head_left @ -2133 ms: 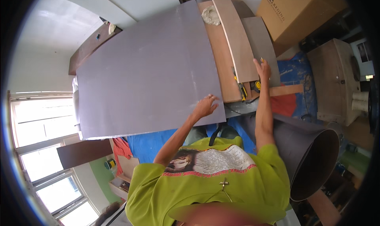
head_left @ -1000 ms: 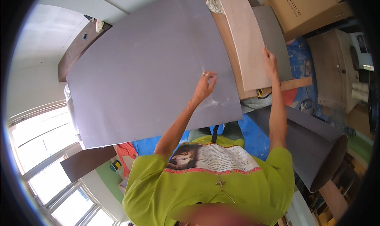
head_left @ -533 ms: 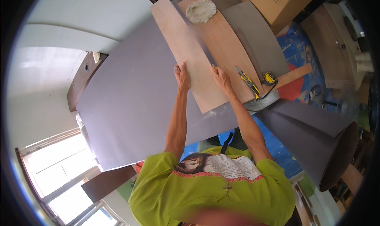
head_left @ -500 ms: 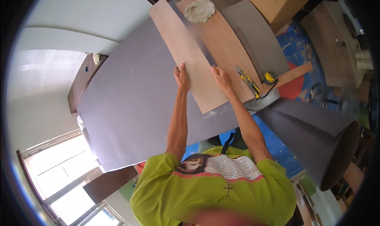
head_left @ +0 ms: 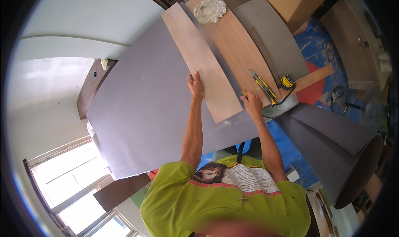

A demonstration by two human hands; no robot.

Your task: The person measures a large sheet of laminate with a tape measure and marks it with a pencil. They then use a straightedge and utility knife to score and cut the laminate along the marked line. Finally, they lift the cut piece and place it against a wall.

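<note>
Board: pale, long, narrow, over the grey sheet, running up and left from between the two hands. Left hand is clamped on board's left edge, thumb along top face, fingers curled at the side; how far they reach under is hidden. Right hand is mostly closed, thumb and finger pinched on a small yellow tool, just right of board's near right corner; whether it touches board, can't tell. Hands apart, board's near end between them.

Wider panel beyond and above right hand, beside board. On it: cutter just right of right hand, white coil well beyond both hands. Tape measure right of cutter, at panel's near right corner. Dark roll right of right forearm, open end facing away from hands. Carton far beyond right hand.
</note>
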